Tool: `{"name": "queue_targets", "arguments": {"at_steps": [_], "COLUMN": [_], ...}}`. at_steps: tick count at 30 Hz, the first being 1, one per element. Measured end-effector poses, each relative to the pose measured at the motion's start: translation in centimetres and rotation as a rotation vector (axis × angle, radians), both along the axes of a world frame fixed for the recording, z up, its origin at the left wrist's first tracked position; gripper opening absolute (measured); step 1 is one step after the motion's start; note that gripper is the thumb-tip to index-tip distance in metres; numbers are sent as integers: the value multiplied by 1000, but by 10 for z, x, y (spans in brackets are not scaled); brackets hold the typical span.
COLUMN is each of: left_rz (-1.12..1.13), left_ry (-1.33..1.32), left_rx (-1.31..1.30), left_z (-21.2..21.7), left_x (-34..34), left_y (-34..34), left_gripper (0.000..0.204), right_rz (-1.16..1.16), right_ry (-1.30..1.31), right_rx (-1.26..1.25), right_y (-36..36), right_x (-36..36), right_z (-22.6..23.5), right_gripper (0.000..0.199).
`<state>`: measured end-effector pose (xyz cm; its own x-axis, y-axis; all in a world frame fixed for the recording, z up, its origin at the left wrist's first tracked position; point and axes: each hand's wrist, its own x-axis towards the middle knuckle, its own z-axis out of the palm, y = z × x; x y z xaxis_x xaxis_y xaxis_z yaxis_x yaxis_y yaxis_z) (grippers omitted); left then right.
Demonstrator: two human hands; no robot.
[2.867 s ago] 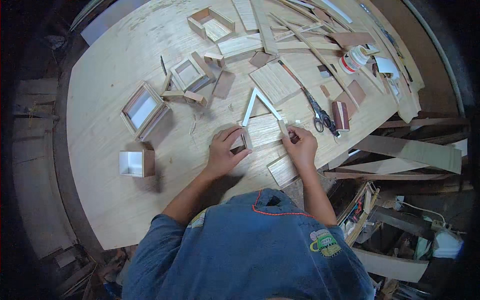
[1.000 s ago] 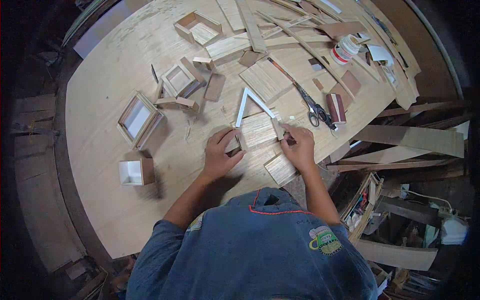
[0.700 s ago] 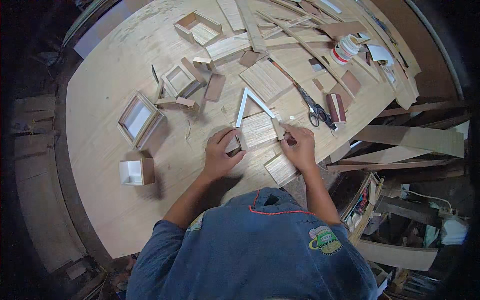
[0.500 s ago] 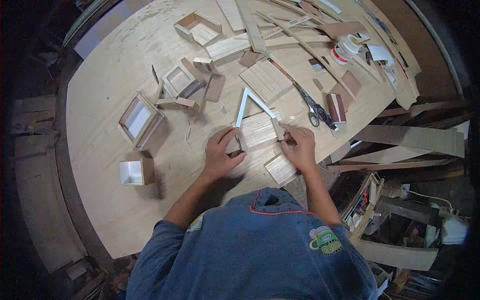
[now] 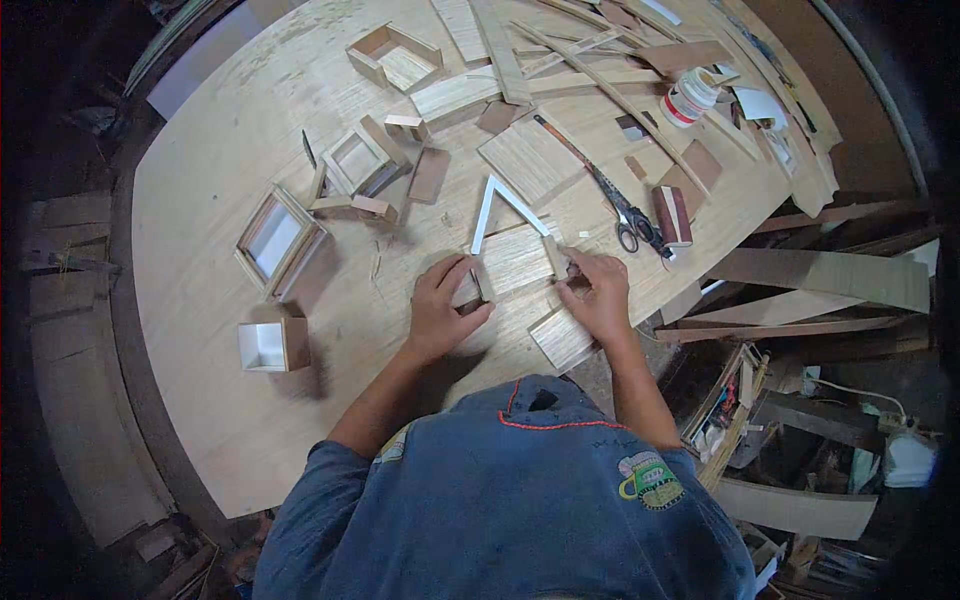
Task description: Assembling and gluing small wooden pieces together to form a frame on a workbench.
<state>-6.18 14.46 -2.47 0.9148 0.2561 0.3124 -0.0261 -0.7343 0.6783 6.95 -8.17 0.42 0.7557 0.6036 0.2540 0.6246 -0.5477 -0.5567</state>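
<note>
In front of me a pale wooden board point(image 5: 520, 262) lies on the table. Over it spreads a V-shaped frame point(image 5: 484, 215) of thin strips with whitish edges, its point facing away from me. My left hand point(image 5: 440, 305) is closed around the lower end of the left side, thumb and fingers on a short wooden strip point(image 5: 486, 284). At the other side's lower end, my right hand point(image 5: 598, 294) pinches a short pale wood piece point(image 5: 553, 257). Its fingertips are partly hidden. A smaller wood block point(image 5: 562, 338) lies below my right hand.
Small wooden boxes point(image 5: 275, 245) and an open-topped tray point(image 5: 395, 58) stand left and far. A white-lined box point(image 5: 272, 345) sits near left. Scissors point(image 5: 630, 228), a dark red block point(image 5: 672, 216), a white glue jar point(image 5: 688, 98) and several wood strips point(image 5: 590, 75) lie right and far.
Almost nothing differs. My hands stay on the V-shaped frame, with only a slight shift of the right fingers.
</note>
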Motion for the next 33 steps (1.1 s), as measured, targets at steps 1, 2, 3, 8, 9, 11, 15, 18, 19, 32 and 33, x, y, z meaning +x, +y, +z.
{"name": "queue_targets", "arguments": {"at_steps": [1,2,3,8,9,11,15,18,19,32,33], "left_rz": [0,1,0,2,1,0,-8,2,-4,58,46], "left_ry": [13,23,25,-5,-8,-31,5,-56,-58,-96,-101], "left_rx": [9,11,19,-17,-7,-4,-11,-19,-103,-284,-263], "left_z": [0,1,1,2,2,1,-2,-4,-4,-2,-2], "left_x": [0,0,-1,-1,-1,-1,-1,1,1,4,4], "left_y": [0,0,0,-1,-1,0,1,2,3,1,1], "left_gripper": [67,67,67,68,68,68,67,65,61,43,43], "right_rz": [2,3,1,-16,-15,-15,-23,-76,-120,-182,-173], "right_ry": [-13,-9,4,-21,-22,-24,-66,-49,-11,66,34], "right_rx": [10,5,11,-4,6,18,86,155,163,72,104], "right_y": [0,0,0,3,3,3,1,-5,-8,-10,-9], "right_x": [0,0,0,0,0,0,-1,4,7,13,13], "right_z": [0,-1,-1,-1,0,2,5,2,1,-3,-3], "right_gripper": [52,52,52,52,52,51,43,27,18,26,23]}}
